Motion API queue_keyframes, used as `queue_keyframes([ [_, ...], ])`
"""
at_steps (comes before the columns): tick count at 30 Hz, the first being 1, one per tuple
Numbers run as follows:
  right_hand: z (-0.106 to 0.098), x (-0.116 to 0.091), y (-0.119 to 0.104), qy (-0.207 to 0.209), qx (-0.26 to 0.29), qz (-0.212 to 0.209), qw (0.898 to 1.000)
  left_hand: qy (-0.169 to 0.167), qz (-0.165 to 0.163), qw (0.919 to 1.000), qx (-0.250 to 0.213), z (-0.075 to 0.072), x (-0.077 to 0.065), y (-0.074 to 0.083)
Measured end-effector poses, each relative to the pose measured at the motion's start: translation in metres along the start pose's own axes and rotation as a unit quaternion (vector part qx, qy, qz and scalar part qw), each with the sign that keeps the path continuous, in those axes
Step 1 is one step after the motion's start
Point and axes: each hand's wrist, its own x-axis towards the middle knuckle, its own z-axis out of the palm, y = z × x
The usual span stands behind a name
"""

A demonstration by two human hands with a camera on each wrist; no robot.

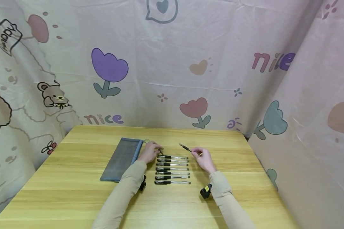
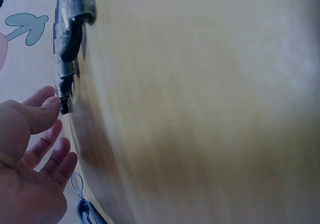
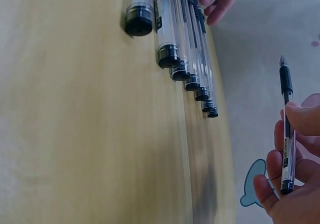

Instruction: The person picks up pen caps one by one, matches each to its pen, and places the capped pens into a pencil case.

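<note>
Several black-capped clear gel pens [image 1: 172, 169] lie side by side in a row on the table, caps to the left. My right hand [image 1: 204, 160] holds an uncapped gel pen [image 3: 286, 129] by its clear barrel, to the right of the row's far end. Its metal tip and black grip point up and to the left in the head view. My left hand [image 1: 150, 152] is at the far left end of the row, pinching a small dark pen cap [image 1: 161, 152] between thumb and finger. The fingers partly hide this cap.
A grey mesh zip pouch [image 1: 118, 160] with blue edging lies left of the pens, partly behind the left forearm. The wooden table [image 1: 74, 190] reaches back to a printed curtain [image 1: 160, 63]. A black wrist device [image 1: 206, 191] is at the right sleeve.
</note>
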Motion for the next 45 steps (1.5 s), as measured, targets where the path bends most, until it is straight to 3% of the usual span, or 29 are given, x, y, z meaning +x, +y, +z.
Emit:
queue_keyframes([
  [11,0.0011,-0.0016,-0.0001,-0.003,0.005,-0.004,1.000,0.017,-0.019,0.9997,-0.002,-0.0002,-0.0001,-0.0015],
  [18,0.0014,-0.0010,0.0009,-0.004,0.007,0.000,1.000,0.050,-0.011,0.9986,0.017,-0.0008,0.0003,-0.0072],
  [29,0.0014,-0.0009,0.0022,-0.004,0.002,0.002,1.000,0.043,-0.072,0.9964,-0.011,-0.0021,-0.0020,-0.0070],
  [36,0.0020,0.0007,0.0030,-0.007,-0.002,0.008,1.000,0.043,-0.070,0.9966,0.001,-0.0015,-0.0020,-0.0088],
  [45,-0.0001,0.0011,0.0002,-0.015,-0.012,0.000,1.000,0.060,-0.058,0.9964,-0.018,-0.0031,-0.0029,-0.0097],
])
